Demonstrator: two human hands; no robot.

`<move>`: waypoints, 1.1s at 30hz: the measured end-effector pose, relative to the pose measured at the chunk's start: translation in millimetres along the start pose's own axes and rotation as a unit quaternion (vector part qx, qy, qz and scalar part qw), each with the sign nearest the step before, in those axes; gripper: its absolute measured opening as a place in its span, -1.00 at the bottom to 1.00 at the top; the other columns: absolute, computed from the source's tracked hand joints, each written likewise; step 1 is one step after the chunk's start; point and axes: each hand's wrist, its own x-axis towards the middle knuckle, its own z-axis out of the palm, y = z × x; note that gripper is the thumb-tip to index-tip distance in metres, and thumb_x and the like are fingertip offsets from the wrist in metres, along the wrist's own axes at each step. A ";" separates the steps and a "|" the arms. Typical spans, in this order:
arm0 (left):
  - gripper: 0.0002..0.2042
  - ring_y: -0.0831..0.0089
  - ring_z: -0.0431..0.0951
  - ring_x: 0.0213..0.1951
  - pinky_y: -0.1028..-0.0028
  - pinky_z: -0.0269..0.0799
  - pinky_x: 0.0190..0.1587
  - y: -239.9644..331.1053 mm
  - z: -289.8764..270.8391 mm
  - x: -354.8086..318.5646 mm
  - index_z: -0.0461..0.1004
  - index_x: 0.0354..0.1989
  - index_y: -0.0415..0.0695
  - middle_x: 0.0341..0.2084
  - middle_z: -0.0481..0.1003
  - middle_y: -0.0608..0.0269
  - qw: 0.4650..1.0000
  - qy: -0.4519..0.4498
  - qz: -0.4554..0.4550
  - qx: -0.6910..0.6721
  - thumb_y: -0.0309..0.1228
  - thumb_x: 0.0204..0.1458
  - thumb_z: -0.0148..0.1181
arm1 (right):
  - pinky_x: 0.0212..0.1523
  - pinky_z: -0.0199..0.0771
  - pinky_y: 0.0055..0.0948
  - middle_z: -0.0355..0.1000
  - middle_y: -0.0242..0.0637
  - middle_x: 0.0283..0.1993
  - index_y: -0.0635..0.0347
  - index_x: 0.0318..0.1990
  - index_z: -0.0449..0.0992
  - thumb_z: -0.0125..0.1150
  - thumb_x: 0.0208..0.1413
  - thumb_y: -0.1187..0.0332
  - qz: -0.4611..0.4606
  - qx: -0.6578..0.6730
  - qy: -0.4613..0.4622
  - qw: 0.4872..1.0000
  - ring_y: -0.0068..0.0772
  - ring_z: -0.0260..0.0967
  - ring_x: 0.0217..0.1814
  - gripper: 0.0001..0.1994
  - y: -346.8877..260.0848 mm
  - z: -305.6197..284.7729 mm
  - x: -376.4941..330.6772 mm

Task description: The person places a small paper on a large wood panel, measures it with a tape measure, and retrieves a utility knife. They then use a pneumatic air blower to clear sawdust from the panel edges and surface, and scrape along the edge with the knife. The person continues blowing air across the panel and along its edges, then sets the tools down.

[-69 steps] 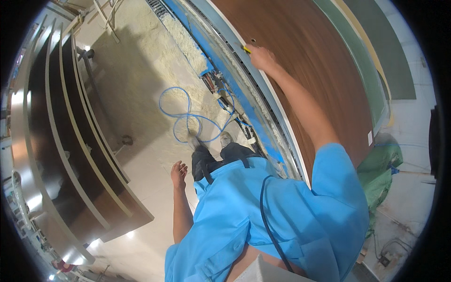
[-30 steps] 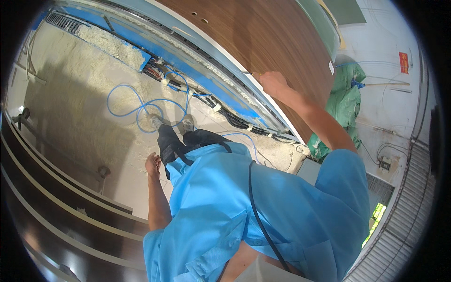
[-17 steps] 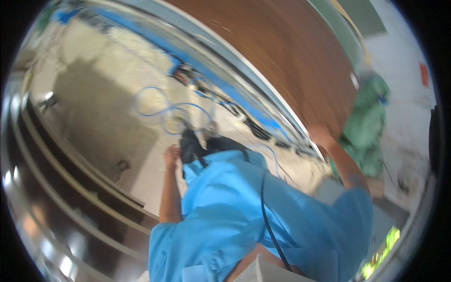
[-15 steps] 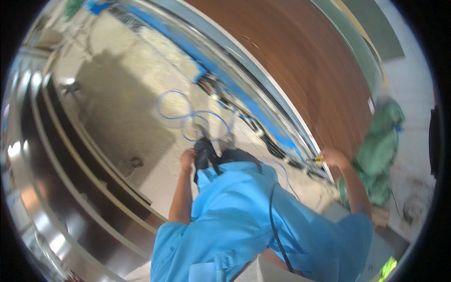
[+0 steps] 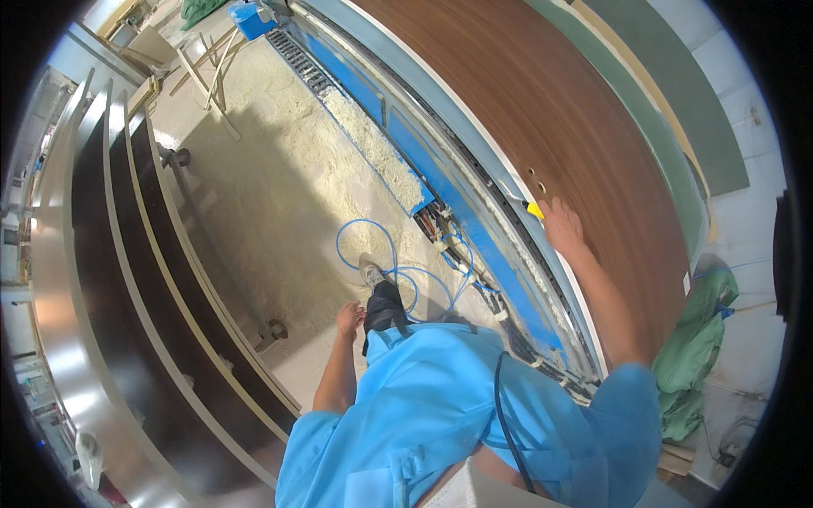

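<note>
My right hand [image 5: 561, 227] is closed round a small yellow-handled tool [image 5: 534, 210] with a thin, light-coloured end; its exact kind does not show. Hand and tool are at the near edge of a brown wood-grain panel [image 5: 508, 102], whose rim is white. Two small oval holes lie in the panel just beyond my hand. Beside my leg hangs my left hand [image 5: 350, 317], fingers loosely curled and partly hidden, touching none of the panels.
Left stands a row of dark panels [image 5: 127, 254] with pale edges. Blue hose [image 5: 368, 222] loops across the dusty floor by my feet. A blue machine frame [image 5: 406, 190] with sawdust and cables runs under the brown panel. Green sacking [image 5: 699, 347] lies at right.
My right hand with the yellow-handled tool has moved farther along the panel's edge, away from the green sacking, toward the holes. My body has moved forward; the left hand still hangs down.
</note>
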 end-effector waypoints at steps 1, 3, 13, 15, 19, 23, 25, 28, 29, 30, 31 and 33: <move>-0.81 0.50 0.56 -0.39 0.46 0.41 -0.32 13.8 -12.3 11.0 0.49 -0.17 -0.03 -0.44 0.54 0.34 0.999 -0.020 0.024 -0.007 -0.22 0.20 0.07 | -0.13 0.48 -0.07 0.44 -0.05 -0.09 0.08 -0.05 0.44 0.14 0.14 0.42 -0.035 -0.026 0.034 0.998 0.00 0.48 -0.04 -0.78 -5.9 -8.4 31.0; -0.82 0.51 0.55 -0.42 0.48 0.40 -0.35 33.2 -45.3 19.4 0.49 -0.19 -0.04 -0.45 0.54 0.34 0.999 -0.021 0.010 -0.027 -0.22 0.20 0.08 | -0.13 0.48 -0.11 0.46 -0.07 -0.10 0.05 -0.06 0.47 0.09 0.13 0.46 -0.062 -0.075 0.022 0.995 -0.05 0.47 -0.03 -0.77 -18.6 -22.4 79.2; -0.69 0.46 0.51 -0.47 0.44 0.35 -0.44 107.3 -148.9 43.3 0.51 -0.01 -0.16 -0.39 0.59 0.18 0.984 0.147 0.081 -0.067 -0.23 0.22 0.02 | 0.16 0.41 -0.06 0.47 0.00 0.14 0.16 0.21 0.43 0.17 0.15 0.37 -0.048 0.194 0.077 0.977 0.08 0.41 0.19 -0.56 -104.5 -37.4 233.2; -0.72 0.47 0.50 -0.50 0.47 0.32 -0.50 108.0 -149.9 47.7 0.51 -0.09 -0.12 -0.40 0.59 0.18 0.981 0.131 0.077 -0.117 -0.22 0.18 0.07 | 0.05 0.46 -0.02 0.50 0.08 0.04 0.15 0.22 0.40 0.18 0.18 0.32 -0.033 0.262 0.065 0.962 0.18 0.45 0.08 -0.56 -141.0 -16.0 261.8; -0.73 0.44 0.52 -0.48 0.48 0.34 -0.51 110.6 -137.2 64.5 0.50 -0.04 -0.16 -0.42 0.57 0.18 0.979 0.170 0.034 -0.110 -0.35 0.15 0.03 | -0.21 0.42 -0.12 0.49 0.01 -0.31 0.29 -0.16 0.50 0.26 0.17 0.20 -0.035 0.381 0.006 0.924 0.01 0.47 -0.26 -0.70 -238.4 46.1 304.7; -0.77 0.36 0.57 -0.37 0.43 0.44 -0.43 131.0 -127.4 86.8 0.50 -0.06 -0.17 -0.33 0.54 0.14 0.954 0.189 -0.070 -0.223 -0.40 0.17 0.06 | -0.21 0.35 -0.10 0.38 -0.05 -0.43 0.34 -0.29 0.44 0.27 0.19 0.18 -0.107 0.443 -0.029 0.890 -0.05 0.40 -0.30 -0.68 -330.4 80.8 350.3; -0.80 0.37 0.57 -0.38 0.43 0.44 -0.43 157.5 -123.5 106.7 0.51 -0.11 -0.17 -0.36 0.54 0.15 0.951 0.203 -0.073 -0.221 -0.38 0.17 0.07 | -0.40 0.40 -0.18 0.37 -0.12 -0.51 0.29 -0.30 0.42 0.23 0.24 0.13 -0.135 0.450 -0.012 0.883 -0.18 0.41 -0.47 -0.66 -365.0 79.8 382.4; -0.83 0.38 0.56 -0.39 0.44 0.46 -0.41 219.0 -115.4 132.0 0.52 -0.16 -0.15 -0.39 0.53 0.16 0.969 0.214 -0.009 -0.123 -0.36 0.17 0.10 | -0.67 0.34 -0.34 0.31 -0.26 -0.62 0.23 -0.29 0.39 0.16 0.30 0.07 -0.029 0.602 -0.240 0.761 -0.38 0.29 -0.71 -0.65 -392.7 59.1 451.0; -0.84 0.39 0.56 -0.39 0.44 0.46 -0.40 246.8 -110.0 140.0 0.52 -0.18 -0.15 -0.40 0.53 0.17 0.976 0.210 -0.006 -0.062 -0.35 0.17 0.12 | -0.73 0.29 -0.39 0.29 -0.30 -0.64 0.21 -0.28 0.38 0.13 0.31 0.06 -0.040 0.599 -0.237 0.764 -0.43 0.24 -0.75 -0.65 -400.7 50.3 474.0; -0.83 0.40 0.56 -0.39 0.46 0.46 -0.38 278.5 -104.2 149.2 0.52 -0.17 -0.14 -0.40 0.53 0.18 0.960 0.222 0.048 -0.163 -0.34 0.18 0.12 | -0.78 0.25 -0.43 0.27 -0.34 -0.66 0.19 -0.26 0.37 0.11 0.33 0.05 -0.053 0.603 -0.232 0.762 -0.48 0.20 -0.80 -0.65 -410.3 41.3 500.4; -0.83 0.41 0.55 -0.39 0.47 0.47 -0.36 318.3 -99.6 159.0 0.52 -0.16 -0.13 -0.40 0.53 0.19 0.933 0.228 0.040 -0.275 -0.33 0.18 0.13 | -0.84 0.21 -0.47 0.25 -0.37 -0.69 0.17 -0.25 0.36 0.08 0.34 0.04 -0.065 0.608 -0.225 0.759 -0.53 0.15 -0.84 -0.65 -418.2 30.4 527.2; -0.82 0.47 0.54 -0.39 0.54 0.45 -0.34 389.6 -84.9 167.2 0.51 -0.11 -0.12 -0.40 0.52 0.24 0.912 0.214 0.112 -0.331 -0.33 0.20 0.14 | -0.80 0.25 -0.43 0.26 -0.36 -0.67 0.16 -0.18 0.35 0.04 0.37 0.06 -0.094 0.570 -0.206 0.790 -0.49 0.21 -0.81 -0.68 -429.5 3.2 583.9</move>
